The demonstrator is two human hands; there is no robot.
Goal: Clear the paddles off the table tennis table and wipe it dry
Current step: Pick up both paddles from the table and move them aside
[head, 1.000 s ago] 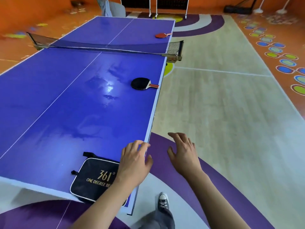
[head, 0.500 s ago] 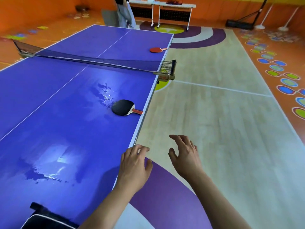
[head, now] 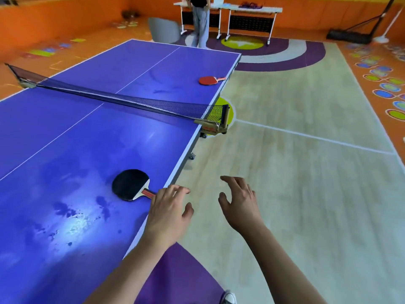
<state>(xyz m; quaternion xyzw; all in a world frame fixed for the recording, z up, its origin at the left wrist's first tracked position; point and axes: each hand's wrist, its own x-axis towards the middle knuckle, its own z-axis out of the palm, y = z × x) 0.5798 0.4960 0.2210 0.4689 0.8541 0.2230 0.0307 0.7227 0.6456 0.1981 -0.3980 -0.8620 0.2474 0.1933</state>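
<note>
Orange walls and a patterned floor point(head: 295, 172) are seen around a blue table point(head: 65, 150), which is crossed by a net point(head: 131, 100). Wet patches point(head: 72, 220) are seen on the near half. A black paddle point(head: 130, 184) is laid flat near the right edge on the near half, its red handle pointed toward the edge. The left hand point(head: 167, 212) is held over the table edge, fingers spread and loose, nothing gripped; its fingertips are seen right at the handle end, and whether contact is made cannot be told. The right hand point(head: 240, 204) is held off the table over the floor, palm down, fingers spread, nothing held. A red paddle point(head: 208, 80) is laid on the far half by the right edge, well apart from both hands. A person point(head: 200, 20) is seen standing past the far end, beside white tables point(head: 252, 9).
</note>
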